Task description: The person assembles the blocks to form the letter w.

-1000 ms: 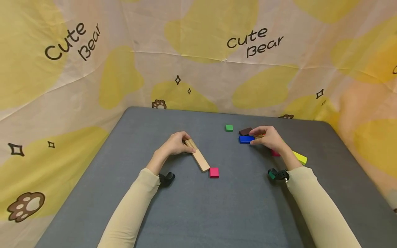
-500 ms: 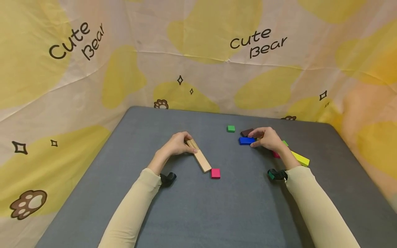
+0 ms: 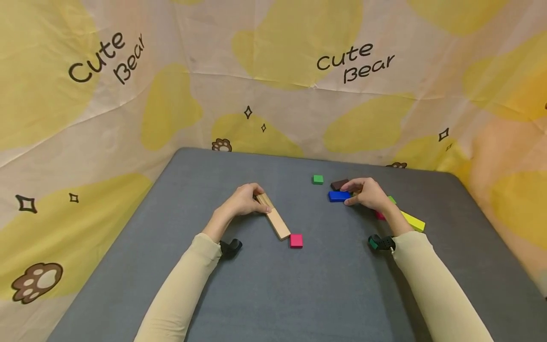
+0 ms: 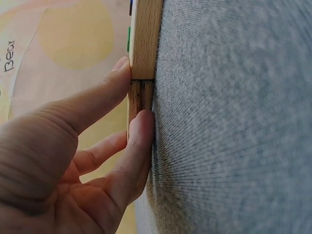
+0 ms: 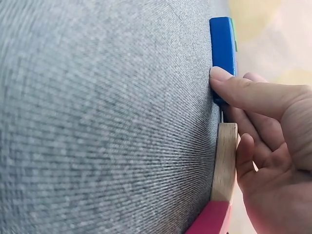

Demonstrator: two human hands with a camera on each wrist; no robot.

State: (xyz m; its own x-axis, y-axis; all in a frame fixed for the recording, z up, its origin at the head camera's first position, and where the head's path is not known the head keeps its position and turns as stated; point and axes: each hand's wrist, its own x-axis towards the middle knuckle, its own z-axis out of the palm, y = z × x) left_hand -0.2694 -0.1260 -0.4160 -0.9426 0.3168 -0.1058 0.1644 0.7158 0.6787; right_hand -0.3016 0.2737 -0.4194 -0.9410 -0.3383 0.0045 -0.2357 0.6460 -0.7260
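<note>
My left hand (image 3: 244,199) pinches the plain wooden blocks (image 3: 278,223) on the grey table, where they lie end to end in a slanting line. In the left wrist view, the thumb (image 4: 122,68) touches near the joint and a fingertip (image 4: 142,122) presses the nearer piece. A pink block (image 3: 296,241) sits at the line's near end. My right hand (image 3: 369,194) pinches the blue block (image 3: 338,196), its thumb (image 5: 222,75) on the near side; the other fingers are partly hidden behind. A dark brown block (image 3: 339,185) lies just beyond the blue one.
A small green block (image 3: 317,179) lies left of the brown one. Around my right wrist are a yellow block (image 3: 413,222), a lime-green block (image 3: 391,200) and a second pink block (image 3: 380,215). Another plain wooden block (image 5: 225,161) lies under the right palm. A printed cloth (image 3: 273,71) hangs behind the table.
My right hand has shifted slightly left and nearer with the blue block, and the lime-green block now shows past the wrist. My left hand stays on the wooden blocks. The head view has shifted slightly.
</note>
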